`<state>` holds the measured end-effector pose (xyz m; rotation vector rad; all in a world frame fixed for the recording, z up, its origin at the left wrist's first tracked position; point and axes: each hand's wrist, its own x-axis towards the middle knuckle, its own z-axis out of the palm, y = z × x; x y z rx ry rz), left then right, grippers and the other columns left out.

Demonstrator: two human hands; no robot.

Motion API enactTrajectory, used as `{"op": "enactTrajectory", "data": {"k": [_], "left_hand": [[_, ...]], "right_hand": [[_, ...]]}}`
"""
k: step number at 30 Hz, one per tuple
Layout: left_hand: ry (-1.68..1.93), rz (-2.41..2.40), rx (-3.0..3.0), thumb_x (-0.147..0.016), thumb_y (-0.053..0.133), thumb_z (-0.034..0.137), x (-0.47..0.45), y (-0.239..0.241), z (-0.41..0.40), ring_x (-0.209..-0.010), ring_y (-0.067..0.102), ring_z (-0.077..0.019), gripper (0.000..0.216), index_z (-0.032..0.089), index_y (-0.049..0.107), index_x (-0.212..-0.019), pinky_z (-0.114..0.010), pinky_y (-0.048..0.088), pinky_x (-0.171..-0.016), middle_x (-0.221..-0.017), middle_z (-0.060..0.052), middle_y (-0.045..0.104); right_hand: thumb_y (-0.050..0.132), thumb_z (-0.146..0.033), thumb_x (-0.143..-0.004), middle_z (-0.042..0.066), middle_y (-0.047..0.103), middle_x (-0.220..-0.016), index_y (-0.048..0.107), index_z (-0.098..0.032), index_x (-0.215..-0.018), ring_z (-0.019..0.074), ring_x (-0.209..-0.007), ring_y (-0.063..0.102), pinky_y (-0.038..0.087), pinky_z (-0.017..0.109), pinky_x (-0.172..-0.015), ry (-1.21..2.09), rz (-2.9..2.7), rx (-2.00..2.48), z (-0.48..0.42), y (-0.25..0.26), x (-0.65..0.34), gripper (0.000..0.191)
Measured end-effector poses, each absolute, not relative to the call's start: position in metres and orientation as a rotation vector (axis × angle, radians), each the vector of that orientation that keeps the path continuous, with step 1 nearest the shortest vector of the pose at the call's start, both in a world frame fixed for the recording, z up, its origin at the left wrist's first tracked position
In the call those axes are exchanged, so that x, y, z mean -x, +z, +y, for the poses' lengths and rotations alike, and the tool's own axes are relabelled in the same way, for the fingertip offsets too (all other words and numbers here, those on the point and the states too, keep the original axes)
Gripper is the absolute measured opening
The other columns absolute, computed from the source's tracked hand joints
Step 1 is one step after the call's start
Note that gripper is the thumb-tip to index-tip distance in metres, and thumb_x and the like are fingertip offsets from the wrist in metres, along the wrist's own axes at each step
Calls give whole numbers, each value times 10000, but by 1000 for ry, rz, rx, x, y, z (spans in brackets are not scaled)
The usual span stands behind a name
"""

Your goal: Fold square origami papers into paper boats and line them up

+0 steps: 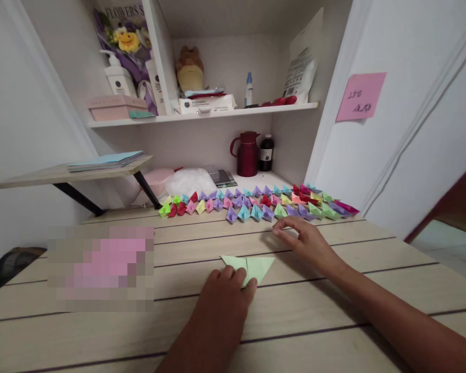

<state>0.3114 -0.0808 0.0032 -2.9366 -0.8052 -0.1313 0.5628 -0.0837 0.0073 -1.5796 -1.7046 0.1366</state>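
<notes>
A pale green sheet of paper (259, 267), folded into a triangle with its long straight edge away from me, lies flat on the table. My left hand (229, 290) grips it from the near side, fingers on its left part and thumb at its lower right edge. The hand hides the near corner. My right hand (305, 241) hovers beyond the paper's right corner, thumb and forefinger curved with a gap between them and nothing visible inside. Just past it stand rows of small folded paper boats (244, 212) in purple, blue, green, pink, red and yellow.
The slatted wooden table (318, 321) carries a blurred pink patch (112, 259) at left. A small raised shelf (42, 175) with papers (104, 160) stands at back left. Behind the boats are a red jug (247, 155), a dark bottle (266, 154) and a plastic bag (190, 181).
</notes>
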Motion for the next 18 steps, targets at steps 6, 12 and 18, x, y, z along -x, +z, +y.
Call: {"op": "enactTrajectory", "data": {"k": [6, 12, 18], "left_hand": [[-222, -788, 2894, -886, 505, 233, -310, -7, -78, -894, 526, -236, 329, 271, 601, -1199, -341, 356, -655, -1054, -72, 640], [-199, -837, 2956, -881, 520, 245, -309, -2, -80, -879, 522, -232, 319, 260, 620, -1183, -325, 337, -650, -1042, -81, 643], [-235, -851, 2976, -908, 474, 233, -303, 19, -91, -907, 518, -232, 274, 246, 653, -1115, -339, 341, -692, -1068, -79, 640]], "right_hand": [[739, -414, -711, 33, 621, -1170, 644, -300, -991, 289, -1118, 525, 369, 448, -957, 318, -2110, 1546, -90, 1, -535, 317], [570, -321, -856, 45, 650, -1137, 678, -279, -1000, 259, -1082, 551, 384, 430, -951, 366, -2000, 1608, -82, -6, -539, 185], [688, -396, -767, 46, 648, -1112, 692, -293, -990, 278, -1060, 534, 347, 454, -955, 417, -2064, 1581, -79, -4, -506, 246]]}}
